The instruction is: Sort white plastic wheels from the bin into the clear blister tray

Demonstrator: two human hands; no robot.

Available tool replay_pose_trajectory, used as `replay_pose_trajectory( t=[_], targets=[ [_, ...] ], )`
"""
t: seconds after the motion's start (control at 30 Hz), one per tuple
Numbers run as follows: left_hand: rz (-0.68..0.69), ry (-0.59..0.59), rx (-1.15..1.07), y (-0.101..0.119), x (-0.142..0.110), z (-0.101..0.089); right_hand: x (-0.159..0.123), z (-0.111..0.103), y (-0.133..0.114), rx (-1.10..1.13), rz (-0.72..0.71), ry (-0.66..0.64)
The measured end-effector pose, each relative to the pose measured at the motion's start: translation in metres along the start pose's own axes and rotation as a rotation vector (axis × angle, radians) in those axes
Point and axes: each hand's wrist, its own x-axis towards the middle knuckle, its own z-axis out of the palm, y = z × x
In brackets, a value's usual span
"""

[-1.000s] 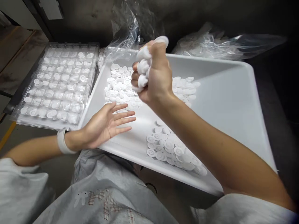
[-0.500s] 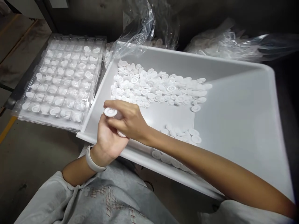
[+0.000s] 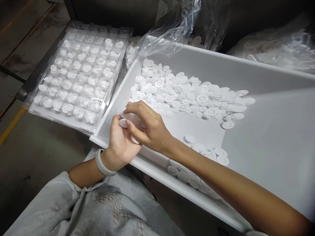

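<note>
A: What are the hands doing?
B: The left hand lies palm up, its fingers mostly hidden, so I can't tell if it's closed. The right hand curls over it, thumb and fingers around white discs.
A: How much is left?
B: Plenty, I'd judge: one loose pile along the white bin's near side, and a broader heap farther back.
A: And done?
B: Left of the bin, most pockets of the clear tray hold discs; some farthest ones are too faint to tell.
</note>
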Motion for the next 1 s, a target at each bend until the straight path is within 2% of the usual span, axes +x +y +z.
replay_pose_trajectory(
  t=[0.5, 0.63, 0.73, 0.8, 0.9, 1.0],
  targets=[
    [0.044, -0.155, 0.168, -0.004, -0.001, -0.005, -0.01, -0.013, -0.012, -0.128, -0.139, 0.019],
    [0.045, -0.192, 0.101, -0.003, -0.004, -0.003, -0.009, -0.024, -0.019, -0.078, -0.124, 0.021],
    [0.036, -0.211, 0.04, -0.003, -0.005, -0.002, -0.006, -0.036, -0.024, -0.064, -0.101, 0.014],
    [0.003, -0.247, -0.036, -0.003, -0.006, -0.002, -0.004, -0.044, -0.026, -0.146, -0.075, -0.017],
    [-0.034, -0.317, -0.23, -0.004, -0.007, -0.002, -0.002, -0.056, -0.029, -0.251, 0.048, -0.125],
    [-0.048, -0.318, -0.352, -0.005, -0.01, -0.002, 0.001, -0.062, -0.032, -0.239, 0.171, -0.235]
  ],
)
